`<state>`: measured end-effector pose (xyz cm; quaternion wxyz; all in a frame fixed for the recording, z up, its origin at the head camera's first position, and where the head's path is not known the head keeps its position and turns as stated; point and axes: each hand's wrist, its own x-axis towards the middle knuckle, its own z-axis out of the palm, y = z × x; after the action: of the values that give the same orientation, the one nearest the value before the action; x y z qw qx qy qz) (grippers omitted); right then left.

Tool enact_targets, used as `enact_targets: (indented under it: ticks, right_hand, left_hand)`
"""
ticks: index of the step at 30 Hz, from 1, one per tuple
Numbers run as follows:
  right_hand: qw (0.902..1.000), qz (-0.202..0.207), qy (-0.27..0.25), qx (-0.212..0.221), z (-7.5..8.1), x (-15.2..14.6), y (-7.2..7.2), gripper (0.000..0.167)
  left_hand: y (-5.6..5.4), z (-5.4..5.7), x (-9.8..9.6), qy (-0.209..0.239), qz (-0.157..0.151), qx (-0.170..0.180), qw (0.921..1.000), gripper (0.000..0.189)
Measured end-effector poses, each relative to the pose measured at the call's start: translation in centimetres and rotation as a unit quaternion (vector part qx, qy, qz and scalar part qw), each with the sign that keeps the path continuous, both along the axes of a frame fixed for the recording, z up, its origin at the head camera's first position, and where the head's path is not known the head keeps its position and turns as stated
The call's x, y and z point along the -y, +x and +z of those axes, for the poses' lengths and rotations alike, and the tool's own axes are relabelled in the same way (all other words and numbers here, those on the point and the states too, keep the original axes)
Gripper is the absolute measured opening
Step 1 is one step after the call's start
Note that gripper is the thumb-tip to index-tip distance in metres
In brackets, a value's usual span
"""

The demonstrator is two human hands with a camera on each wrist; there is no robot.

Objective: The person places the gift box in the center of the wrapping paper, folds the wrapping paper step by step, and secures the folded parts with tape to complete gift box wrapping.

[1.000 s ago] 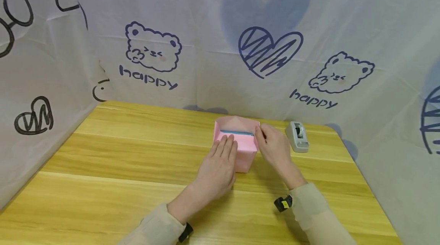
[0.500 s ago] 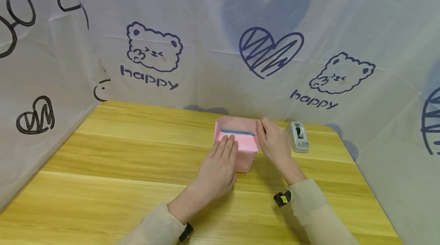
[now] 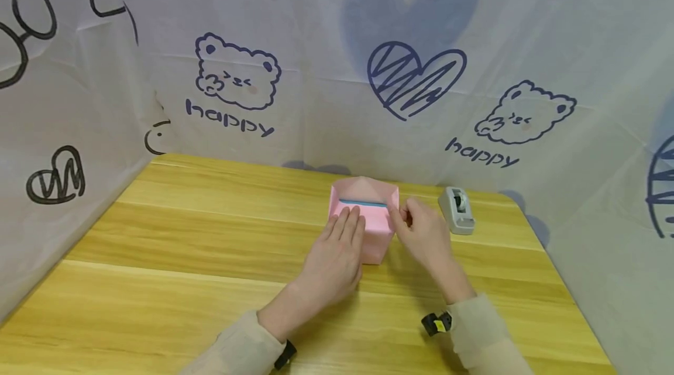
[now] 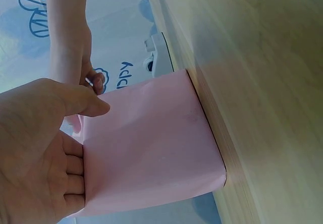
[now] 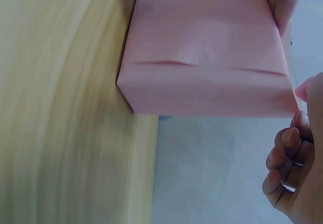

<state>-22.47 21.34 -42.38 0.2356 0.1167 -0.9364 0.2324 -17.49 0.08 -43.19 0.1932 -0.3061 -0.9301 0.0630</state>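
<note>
A box-shaped pink paper package (image 3: pixel 376 243) stands on the table, its paper raised in flaps round the top at the back and sides. A thin blue strip (image 3: pixel 363 203) shows between the top fold and the back flap. My left hand (image 3: pixel 337 252) lies with straight fingers on the folded top, pressing it down; its thumb (image 4: pixel 93 103) extends along the package's front. At the top right corner, my right hand (image 3: pixel 423 231) pinches the pink paper edge between thumb and index finger, with the other fingers (image 5: pixel 275 158) loosely curled beside the package.
A white tape dispenser (image 3: pixel 457 210) stands at the back right, close beyond my right hand. The wooden table (image 3: pixel 184 246) ends at a white cloth backdrop (image 3: pixel 326 94) with printed bears and hearts. Both wrists carry black cameras (image 3: pixel 437 323).
My right hand has moved slightly down and toward me along the package's right edge. The back flap's peak leaned out of sight midway and shows again now. My left hand stays put.
</note>
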Motion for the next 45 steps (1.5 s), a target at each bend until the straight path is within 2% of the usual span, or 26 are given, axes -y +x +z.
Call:
enact_targets:
  ticks: [4,10,13,17,21,25,27,29,32,35,37,38,40,45]
  right_hand:
    - [0.9998,-0.002,-0.002,-0.02,-0.6,0.3,0.4,0.039]
    - [0.9981,-0.004,-0.031,-0.053,-1.3,0.4,0.5,0.036]
    - [0.9976,-0.003,-0.037,-0.058,-1.5,0.4,0.5,0.036]
    - [0.9989,-0.005,-0.039,-0.027,-1.5,0.6,0.5,0.04]
    - [0.9979,-0.005,-0.062,0.017,-1.4,0.9,0.8,0.04]
    - [0.9958,0.002,-0.089,0.023,-1.5,1.2,0.9,0.037]
    - [0.9951,0.006,-0.098,0.014,-1.5,1.3,0.8,0.035]
    - [0.9942,0.01,-0.106,0.007,-1.6,1.5,0.7,0.035]
    - [0.9932,0.013,-0.116,0.005,-1.7,1.6,0.5,0.034]
    - [0.9923,0.012,-0.122,0.015,-1.7,1.7,0.4,0.034]
    - [0.9919,0.011,-0.125,0.023,-1.7,1.7,0.4,0.034]
    - [0.9915,0.01,-0.127,0.026,-1.7,1.7,0.4,0.034]
    - [0.9907,0.01,-0.132,0.033,-1.7,1.7,0.4,0.034]
    - [0.9889,0.003,-0.139,0.052,-1.9,1.7,0.6,0.034]
  left_hand:
    - [0.0,0.0,-0.1,0.002,-0.001,-0.004,1.0,0.07]
    - [0.1,0.1,-0.2,0.004,-0.005,-0.009,0.9999,0.068]
    - [0.0,0.1,-0.3,0.012,-0.009,-0.004,0.9999,0.068]
    - [-0.2,0.3,0.0,0.03,-0.014,0.013,0.9994,0.068]
    - [-0.5,0.5,0.3,0.044,-0.024,0.03,0.9983,0.069]
    - [-0.9,0.9,0.9,0.085,-0.045,0.053,0.994,0.065]
    - [-1.2,1.1,1.2,0.126,-0.064,0.057,0.9883,0.061]
    - [-1.6,1.3,1.5,0.181,-0.092,0.04,0.9784,0.056]
    - [-2.3,1.5,2.0,0.275,-0.133,-0.02,0.9521,0.043]
    - [-3.1,1.7,2.7,0.348,-0.128,-0.094,0.9238,0.025]
    - [-3.7,1.9,3.3,0.371,-0.099,-0.126,0.9146,0.015]
    - [-3.9,1.9,3.7,0.376,-0.082,-0.129,0.9141,0.012]
    - [-4.3,1.9,4.2,0.37,-0.055,-0.117,0.92,0.012]
    - [-5.0,1.1,4.9,0.318,-0.015,-0.046,0.9469,0.024]
